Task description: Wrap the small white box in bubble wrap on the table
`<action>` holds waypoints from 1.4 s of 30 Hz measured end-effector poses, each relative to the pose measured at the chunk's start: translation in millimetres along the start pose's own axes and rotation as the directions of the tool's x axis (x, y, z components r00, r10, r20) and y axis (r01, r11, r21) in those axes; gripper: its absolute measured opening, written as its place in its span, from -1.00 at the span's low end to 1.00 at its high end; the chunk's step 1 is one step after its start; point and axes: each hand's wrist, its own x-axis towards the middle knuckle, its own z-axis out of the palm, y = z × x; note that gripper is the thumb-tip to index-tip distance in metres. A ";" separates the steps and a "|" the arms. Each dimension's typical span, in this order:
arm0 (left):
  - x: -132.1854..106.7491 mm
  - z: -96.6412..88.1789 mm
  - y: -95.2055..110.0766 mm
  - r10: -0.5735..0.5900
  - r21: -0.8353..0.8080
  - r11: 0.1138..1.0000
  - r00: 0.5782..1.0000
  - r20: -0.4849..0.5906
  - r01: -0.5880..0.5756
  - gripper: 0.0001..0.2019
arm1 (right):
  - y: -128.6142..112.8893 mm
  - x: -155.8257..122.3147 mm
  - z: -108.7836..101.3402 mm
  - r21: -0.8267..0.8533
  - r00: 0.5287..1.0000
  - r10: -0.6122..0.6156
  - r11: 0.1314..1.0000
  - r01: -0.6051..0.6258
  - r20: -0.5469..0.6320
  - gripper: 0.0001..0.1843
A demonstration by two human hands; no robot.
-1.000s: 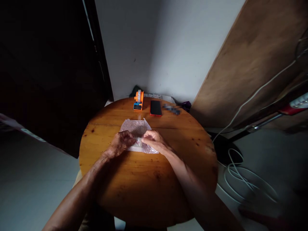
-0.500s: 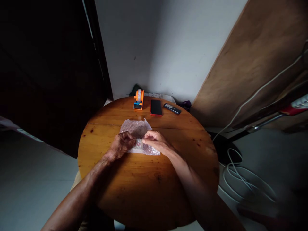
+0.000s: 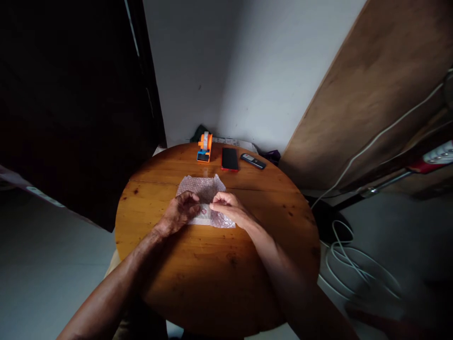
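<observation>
A sheet of bubble wrap [image 3: 201, 188] lies on the round wooden table [image 3: 212, 264]. My left hand [image 3: 178, 214] rests on its near left part with the fingers curled onto the folded edge. My right hand [image 3: 228, 208] pinches the same folded part from the right. Between the two hands a small pale wrapped thing [image 3: 204, 210] shows; I cannot make out what it is.
At the table's far edge stand an orange and blue tape dispenser [image 3: 204, 147], a black phone in a red case [image 3: 230, 158] and a small grey handset [image 3: 253, 160]. A wooden board [image 3: 354, 89] leans at the right. White cables [image 3: 354, 269] coil on the floor.
The hands have stayed on the bubble wrap, with only small shifts of the fingers on the fold. The camera has moved slightly.
</observation>
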 end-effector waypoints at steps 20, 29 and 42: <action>3.5 -6.9 -11.5 0.093 0.117 0.988 0.991 0.093 -0.103 -0.63 | 3.5 2.8 -2.9 -0.014 1.000 0.013 1.000 -0.013 0.004 -0.78; 3.4 -8.0 -12.7 0.087 0.105 0.990 0.992 0.096 -0.097 -0.64 | 0.9 1.7 -2.3 -0.003 1.000 0.023 1.000 -0.023 -0.010 -0.78; 5.9 -6.5 -13.3 0.065 0.044 0.997 0.995 0.070 -0.068 -0.65 | -1.5 0.5 -5.5 -0.088 0.999 0.022 0.996 -0.025 -0.027 -0.83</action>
